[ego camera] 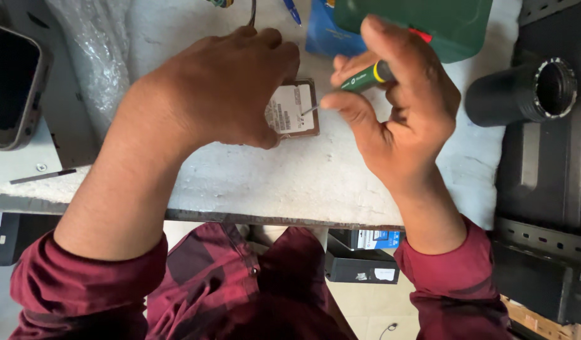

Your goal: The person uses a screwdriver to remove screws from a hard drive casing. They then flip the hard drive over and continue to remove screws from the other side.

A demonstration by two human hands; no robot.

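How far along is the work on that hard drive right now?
Early, apparently. The hard drive lies label up on the white table, looking still closed. The left hand pins it while the right hand sets a green screwdriver tip against its top. No loose screws or removed cover show.

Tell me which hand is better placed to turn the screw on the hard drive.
Right, most likely. The right hand already grips the green-handled screwdriver, its tip resting on the hard drive. The left hand lies over the drive's left side, pinning it to the white table.
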